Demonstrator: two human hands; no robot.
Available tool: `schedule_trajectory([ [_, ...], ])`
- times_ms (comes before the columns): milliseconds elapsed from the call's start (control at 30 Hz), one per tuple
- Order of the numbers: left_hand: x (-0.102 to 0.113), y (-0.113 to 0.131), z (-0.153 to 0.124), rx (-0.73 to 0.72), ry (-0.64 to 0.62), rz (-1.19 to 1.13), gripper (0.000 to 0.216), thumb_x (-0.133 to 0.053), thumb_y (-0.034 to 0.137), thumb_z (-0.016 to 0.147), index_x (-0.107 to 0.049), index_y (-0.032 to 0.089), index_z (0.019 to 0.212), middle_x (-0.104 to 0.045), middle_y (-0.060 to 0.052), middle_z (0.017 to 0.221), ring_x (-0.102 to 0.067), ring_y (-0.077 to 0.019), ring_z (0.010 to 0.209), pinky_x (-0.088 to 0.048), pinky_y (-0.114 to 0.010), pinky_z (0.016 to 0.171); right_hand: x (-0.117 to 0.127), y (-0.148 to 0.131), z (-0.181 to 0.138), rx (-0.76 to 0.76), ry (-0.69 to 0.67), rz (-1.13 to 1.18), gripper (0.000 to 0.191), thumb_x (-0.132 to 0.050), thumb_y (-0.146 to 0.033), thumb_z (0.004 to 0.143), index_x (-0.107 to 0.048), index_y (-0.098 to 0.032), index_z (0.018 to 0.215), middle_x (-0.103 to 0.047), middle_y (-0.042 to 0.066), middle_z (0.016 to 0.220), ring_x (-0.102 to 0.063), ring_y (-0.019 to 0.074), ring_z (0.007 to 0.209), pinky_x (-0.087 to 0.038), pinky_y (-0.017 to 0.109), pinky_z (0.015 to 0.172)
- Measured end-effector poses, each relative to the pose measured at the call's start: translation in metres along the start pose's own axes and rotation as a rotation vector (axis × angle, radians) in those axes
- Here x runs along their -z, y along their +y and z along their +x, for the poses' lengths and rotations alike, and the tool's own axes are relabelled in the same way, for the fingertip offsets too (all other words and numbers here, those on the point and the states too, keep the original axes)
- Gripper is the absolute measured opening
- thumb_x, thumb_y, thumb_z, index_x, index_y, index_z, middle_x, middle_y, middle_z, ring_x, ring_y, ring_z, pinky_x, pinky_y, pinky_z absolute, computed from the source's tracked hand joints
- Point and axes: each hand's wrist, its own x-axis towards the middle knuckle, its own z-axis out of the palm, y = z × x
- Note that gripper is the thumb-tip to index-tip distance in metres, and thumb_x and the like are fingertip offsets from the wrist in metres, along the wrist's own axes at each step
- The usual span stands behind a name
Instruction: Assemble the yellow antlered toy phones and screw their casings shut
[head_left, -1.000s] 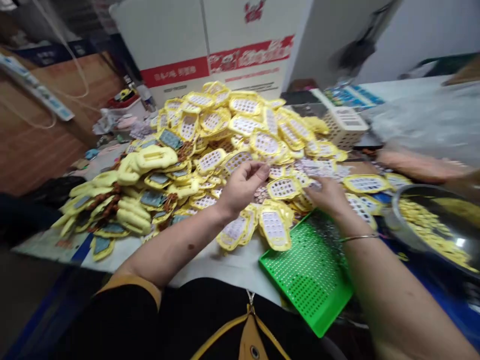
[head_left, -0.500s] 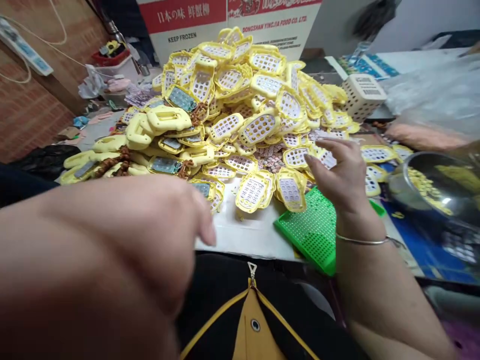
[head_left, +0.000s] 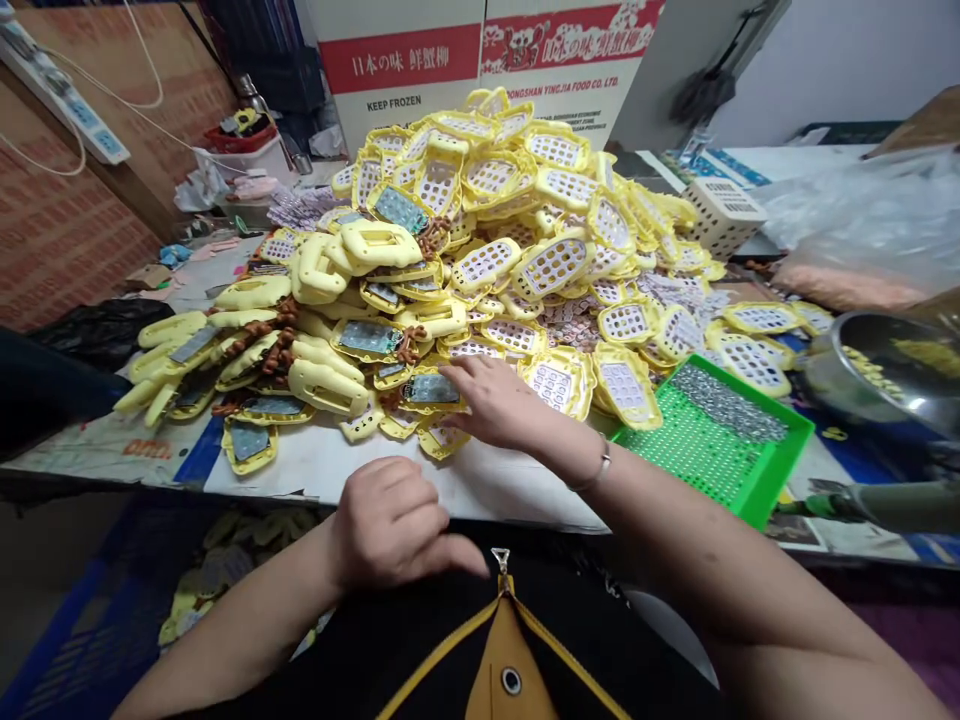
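Near the table's front edge is my left hand, its fingers curled in and its thumb pointing right; nothing shows in it. My right hand reaches left across the white work surface, fingers and thumb at the right end of a yellow plastic shell with a grey circuit board. Its fingertips are partly hidden. Beside it lie more such shells with boards, one at the front. Closed yellow casings with brown coiled cords are heaped at the left. Shells with white keypads form a tall pile behind.
At the right is a green perforated tray with small silvery screws. A power screwdriver lies near it. Farther right stands a metal bowl holding small yellow pieces. A printed carton backs the pile. A blue crate stands below, left.
My right hand has swung left from above the green tray to the shell with the board. My left hand has dropped down and away from the camera. The view has shifted slightly.
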Motion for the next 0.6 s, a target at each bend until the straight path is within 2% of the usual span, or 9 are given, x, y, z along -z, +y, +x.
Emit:
schedule_trajectory([
  [100, -0.015, -0.024, 0.01, -0.167, -0.163, 0.325, 0.018, -0.064, 0.044, 0.083, -0.071, 0.027, 0.08, -0.072, -0.007, 0.082, -0.065, -0.0232, 0.079, -0.052, -0.045, 0.089, -0.001, -0.006, 0.017, -0.008, -0.1, -0.046, 0.067, -0.074, -0.041, 0.079, -0.05, -0.01, 0.134, -0.053, 0.023, 0.138, -0.055, 0.0347, 0.121, -0.043, 0.047, 0.099],
  [167, -0.023, -0.037, 0.014, -0.232, -0.166, 0.48, 0.015, -0.062, 0.035, 0.085, -0.072, 0.025, 0.091, -0.074, -0.01, 0.099, -0.066, -0.026, 0.095, -0.048, -0.049, 0.098, -0.002, -0.003, 0.02, -0.029, -0.111, -0.057, 0.071, -0.072, -0.045, 0.08, -0.047, -0.011, 0.137, -0.054, 0.023, 0.137, -0.056, 0.0344, 0.121, -0.042, 0.047, 0.099],
  [233, -0.028, -0.045, 0.017, -0.26, -0.147, 0.535, 0.016, -0.061, 0.029, 0.086, -0.072, 0.024, 0.096, -0.073, -0.011, 0.106, -0.065, -0.0277, 0.103, -0.045, -0.051, 0.103, -0.004, 0.0, 0.02, -0.068, -0.13, -0.06, 0.072, -0.071, -0.047, 0.081, -0.045, -0.011, 0.137, -0.058, 0.022, 0.133, -0.057, 0.0344, 0.118, -0.042, 0.048, 0.098],
  [400, -0.035, -0.056, 0.027, -0.2, -0.165, 0.479, 0.019, -0.055, 0.02, 0.087, -0.073, 0.025, 0.088, -0.075, -0.009, 0.099, -0.065, -0.0265, 0.101, -0.041, -0.055, 0.106, -0.01, 0.005, 0.019, -0.09, -0.165, -0.068, 0.062, -0.064, -0.038, 0.087, -0.044, -0.011, 0.138, -0.063, 0.02, 0.124, -0.06, 0.0322, 0.113, -0.042, 0.044, 0.093],
  [600, -0.036, -0.062, 0.042, -0.073, -0.107, 0.465, 0.024, -0.052, 0.017, 0.086, -0.074, 0.026, 0.087, -0.075, -0.009, 0.094, -0.063, -0.0289, 0.102, -0.036, -0.062, 0.108, 0.0, 0.016, 0.013, -0.116, -0.095, -0.135, 0.058, -0.066, -0.033, 0.084, -0.048, -0.009, 0.134, -0.063, 0.021, 0.119, -0.059, 0.0349, 0.108, -0.042, 0.045, 0.089],
])
